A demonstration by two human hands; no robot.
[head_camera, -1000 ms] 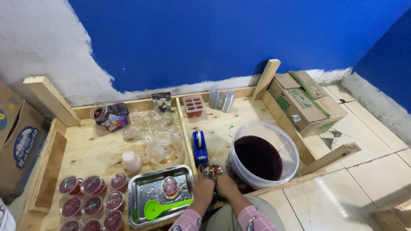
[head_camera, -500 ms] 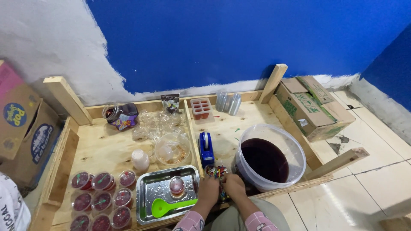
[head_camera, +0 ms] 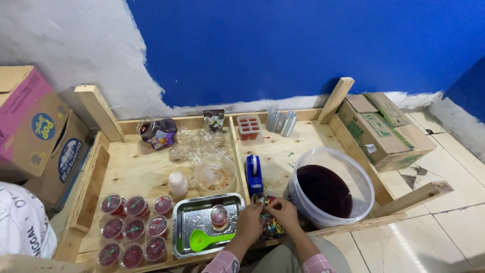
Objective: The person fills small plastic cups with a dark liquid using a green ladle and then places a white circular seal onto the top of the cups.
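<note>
Below a blue wall (head_camera: 303, 45), both hands (head_camera: 268, 218) work over plywood (head_camera: 131, 172).

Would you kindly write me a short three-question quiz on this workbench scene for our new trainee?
1. True or false: the green scoop lies in the metal tray.
2. Multiple choice: what do the left hand and right hand touch? A) the blue tape dispenser B) the bag of small colourful pieces C) the white bucket
3. Fill in: the bucket holds a dark ___ liquid.

Key:
1. True.
2. B; both hands meet on the bag, just in front of the dispenser and left of the bucket.
3. Red.
</note>
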